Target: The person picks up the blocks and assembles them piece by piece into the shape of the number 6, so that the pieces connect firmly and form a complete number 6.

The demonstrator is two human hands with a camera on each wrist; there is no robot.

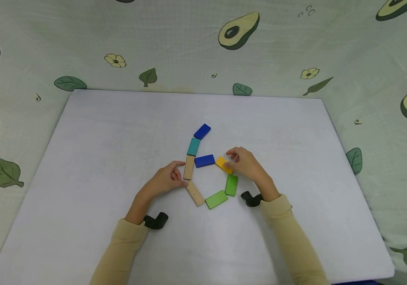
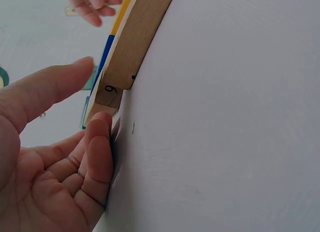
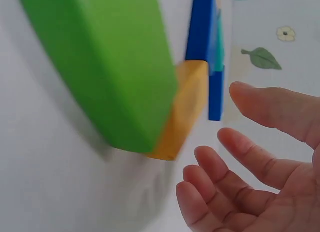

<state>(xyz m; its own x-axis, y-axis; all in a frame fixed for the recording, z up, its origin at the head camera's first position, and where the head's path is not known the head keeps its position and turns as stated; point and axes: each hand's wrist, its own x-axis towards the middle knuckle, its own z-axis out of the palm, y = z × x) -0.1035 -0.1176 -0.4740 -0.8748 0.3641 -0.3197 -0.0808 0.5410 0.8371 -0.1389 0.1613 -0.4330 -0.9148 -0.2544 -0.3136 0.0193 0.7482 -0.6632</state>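
Flat rectangular blocks on the white tabletop form a loop with a tail, much like a 6. Two plain wooden blocks [image 1: 188, 167] run down its left side, where my left hand [image 1: 164, 180] rests with thumb and index fingertip at their outer edge. Loosely bent, its other fingers hold nothing. Over the yellow block [image 1: 221, 161] is my right hand [image 1: 245, 163], its thumb overlapping that block in the head view. The right wrist view shows these fingers [image 3: 240, 144] spread and apart from the yellow block. Two green blocks [image 1: 231, 185] close the lower right.
A blue block [image 1: 205, 160] crosses the middle of the figure. Above the wooden blocks come a teal block [image 1: 193, 147] and another blue block [image 1: 202, 131]. Black wrist cameras [image 1: 156, 221] sit at both cuffs. An avocado-print cloth [image 1: 174, 47] hangs around the table [image 1: 117, 118].
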